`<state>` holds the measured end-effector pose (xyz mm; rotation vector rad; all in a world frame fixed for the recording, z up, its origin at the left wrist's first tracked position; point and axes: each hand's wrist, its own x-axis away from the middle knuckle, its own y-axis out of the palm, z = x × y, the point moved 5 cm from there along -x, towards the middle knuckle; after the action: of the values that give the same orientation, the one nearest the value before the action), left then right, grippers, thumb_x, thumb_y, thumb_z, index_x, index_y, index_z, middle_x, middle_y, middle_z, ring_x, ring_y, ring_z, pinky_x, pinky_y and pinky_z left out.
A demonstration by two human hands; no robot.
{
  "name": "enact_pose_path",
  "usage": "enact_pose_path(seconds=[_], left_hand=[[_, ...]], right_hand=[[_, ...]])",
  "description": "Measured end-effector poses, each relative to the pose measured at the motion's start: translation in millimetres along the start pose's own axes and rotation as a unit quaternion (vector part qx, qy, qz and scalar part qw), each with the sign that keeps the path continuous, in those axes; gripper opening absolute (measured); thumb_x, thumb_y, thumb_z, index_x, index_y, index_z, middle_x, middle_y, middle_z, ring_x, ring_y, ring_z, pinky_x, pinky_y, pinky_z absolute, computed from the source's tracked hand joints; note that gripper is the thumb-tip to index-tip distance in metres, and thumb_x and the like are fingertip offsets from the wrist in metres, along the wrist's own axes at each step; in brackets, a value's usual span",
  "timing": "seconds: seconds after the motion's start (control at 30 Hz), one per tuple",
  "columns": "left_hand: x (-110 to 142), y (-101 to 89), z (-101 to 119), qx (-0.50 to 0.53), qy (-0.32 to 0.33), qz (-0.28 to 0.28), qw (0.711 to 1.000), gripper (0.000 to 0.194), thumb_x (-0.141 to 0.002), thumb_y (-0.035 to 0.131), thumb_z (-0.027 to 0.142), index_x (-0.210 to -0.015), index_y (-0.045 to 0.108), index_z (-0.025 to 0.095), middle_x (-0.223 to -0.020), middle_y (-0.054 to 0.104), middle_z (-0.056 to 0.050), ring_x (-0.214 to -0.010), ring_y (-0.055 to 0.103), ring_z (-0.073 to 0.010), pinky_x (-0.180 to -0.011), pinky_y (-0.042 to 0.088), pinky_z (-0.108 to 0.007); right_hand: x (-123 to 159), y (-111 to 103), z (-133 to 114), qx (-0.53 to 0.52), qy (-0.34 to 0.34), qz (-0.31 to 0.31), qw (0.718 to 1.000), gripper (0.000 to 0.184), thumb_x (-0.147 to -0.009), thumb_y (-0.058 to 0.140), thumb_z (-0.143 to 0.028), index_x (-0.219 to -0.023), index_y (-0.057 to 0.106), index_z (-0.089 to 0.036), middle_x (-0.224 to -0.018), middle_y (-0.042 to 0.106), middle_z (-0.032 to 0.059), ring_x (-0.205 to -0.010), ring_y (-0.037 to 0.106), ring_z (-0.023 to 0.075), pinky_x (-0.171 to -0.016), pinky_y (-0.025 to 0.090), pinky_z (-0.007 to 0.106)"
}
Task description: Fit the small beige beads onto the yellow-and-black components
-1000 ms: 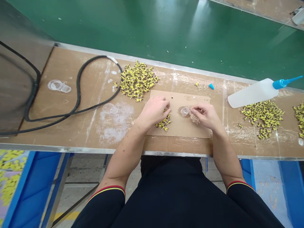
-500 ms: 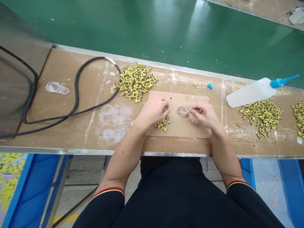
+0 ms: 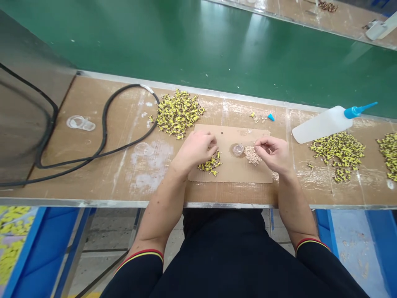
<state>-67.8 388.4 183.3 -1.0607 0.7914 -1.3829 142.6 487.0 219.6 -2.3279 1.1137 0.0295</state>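
On a cardboard sheet [image 3: 235,171] my left hand [image 3: 197,149] rests curled over a small heap of yellow parts [image 3: 211,164], its fingers closed on something I cannot make out. My right hand [image 3: 273,153] is pinched at the fingertips just right of a little pile of tan pieces [image 3: 252,155]; what it pinches is too small to name. A small clear round cup [image 3: 237,149] sits between the two hands.
A large pile of yellow parts [image 3: 178,112] lies behind my left hand, more yellow parts [image 3: 339,153] lie to the right. A white squeeze bottle with blue nozzle [image 3: 325,123] lies on its side. A black cable [image 3: 102,124] loops at left. A green conveyor belt [image 3: 217,45] runs behind. Blue bins [image 3: 37,244] stand below.
My right hand has drawn back to the right, away from the clear cup, uncovering the tan pile. The left hand stays on the small yellow heap. The view has shifted slightly.
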Motion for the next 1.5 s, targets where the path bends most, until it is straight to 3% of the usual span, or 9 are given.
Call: enact_pose_path(seconds=[0.13,0.47,0.7,0.8,0.9,1.07,1.2,1.3,1.5], left_hand=[[2.0,-4.3,-4.7,0.006,0.003,-0.002,1.000,0.025,-0.092,0.057,0.033,-0.093,0.075,0.017,-0.101,0.074,-0.011,-0.103,0.068,-0.0318,-0.094,0.045,-0.045],[-3.8,7.8,-0.3,-0.008,0.038,-0.007,0.999,0.020,-0.088,0.051,0.021,-0.085,0.071,0.017,-0.095,0.073,-0.012,-0.096,0.068,-0.0300,-0.089,0.049,-0.042],[-2.6,-1.4,-10.6,0.127,0.042,0.078,0.988,0.014,-0.091,0.052,0.025,-0.087,0.064,0.018,-0.087,0.072,-0.008,-0.087,0.067,-0.0236,-0.083,0.052,-0.037],[0.4,-9.6,-9.1,0.276,0.040,0.151,0.948,0.016,-0.090,0.061,0.031,-0.092,0.068,0.017,-0.086,0.073,-0.006,-0.081,0.067,-0.0190,-0.080,0.054,-0.034],[3.0,-9.2,-1.3,0.441,0.039,0.186,0.877,0.024,-0.085,0.073,0.035,-0.099,0.073,0.016,-0.089,0.075,-0.007,-0.082,0.069,-0.0178,-0.080,0.057,-0.033],[4.5,3.2,23.3,0.618,0.048,0.155,0.769,0.031,-0.074,0.088,0.041,-0.085,0.074,0.015,-0.087,0.076,-0.007,-0.080,0.072,-0.0167,-0.076,0.061,-0.030],[7.2,13.6,43.5,0.698,0.057,0.110,0.706,0.036,-0.072,0.091,0.042,-0.081,0.069,0.016,-0.084,0.074,-0.005,-0.076,0.072,-0.0144,-0.073,0.062,-0.027],[9.8,19.9,51.9,0.719,0.052,0.094,0.686,0.032,-0.075,0.090,0.039,-0.087,0.070,0.017,-0.085,0.073,-0.003,-0.076,0.071,-0.0119,-0.074,0.061,-0.024],[8.9,20.9,54.5,0.711,0.072,0.110,0.691,0.030,-0.077,0.088,0.041,-0.090,0.072,0.019,-0.094,0.072,-0.005,-0.086,0.070,-0.0138,-0.078,0.061,-0.026]], right_hand=[[2.1,-3.3,-7.6,-0.005,-0.043,0.018,0.999,0.009,-0.080,0.064,-0.018,-0.071,0.067,-0.020,-0.061,0.060,-0.0025,-0.052,0.045,0.0096,-0.049,0.035,0.026],[5.7,-3.9,-15.2,-0.024,-0.119,0.043,0.992,0.009,-0.081,0.062,-0.017,-0.074,0.064,-0.023,-0.062,0.061,-0.0026,-0.051,0.044,0.0108,-0.048,0.035,0.027],[7.6,-6.2,-15.2,-0.030,-0.107,0.058,0.992,0.011,-0.081,0.061,-0.021,-0.071,0.062,-0.024,-0.061,0.061,-0.0016,-0.052,0.045,0.0126,-0.049,0.036,0.030],[9.6,-6.4,-16.1,-0.043,-0.122,0.059,0.990,0.010,-0.082,0.062,-0.020,-0.073,0.063,-0.024,-0.062,0.061,-0.0015,-0.053,0.047,0.0132,-0.051,0.038,0.030],[11.9,-5.2,-16.6,-0.063,-0.140,0.062,0.986,0.011,-0.083,0.063,-0.018,-0.076,0.064,-0.025,-0.063,0.062,-0.0015,-0.055,0.049,0.0139,-0.053,0.039,0.031],[16.2,-0.2,-17.9,-0.103,-0.148,0.076,0.981,0.009,-0.084,0.065,-0.025,-0.075,0.064,-0.026,-0.061,0.059,-0.0007,-0.057,0.051,0.0163,-0.055,0.041,0.033],[17.6,8.7,-19.9,-0.102,-0.131,0.067,0.984,0.011,-0.086,0.063,-0.027,-0.075,0.064,-0.026,-0.061,0.059,-0.0002,-0.059,0.053,0.0169,-0.057,0.044,0.034],[17.8,15.3,-23.3,-0.101,-0.140,0.046,0.984,0.010,-0.087,0.061,-0.025,-0.077,0.063,-0.025,-0.067,0.064,0.0010,-0.063,0.058,0.0176,-0.061,0.049,0.034],[18.2,15.8,-25.0,-0.120,-0.147,0.045,0.981,0.008,-0.089,0.060,-0.022,-0.081,0.062,-0.025,-0.076,0.069,0.0029,-0.069,0.061,0.0177,-0.063,0.051,0.033]])
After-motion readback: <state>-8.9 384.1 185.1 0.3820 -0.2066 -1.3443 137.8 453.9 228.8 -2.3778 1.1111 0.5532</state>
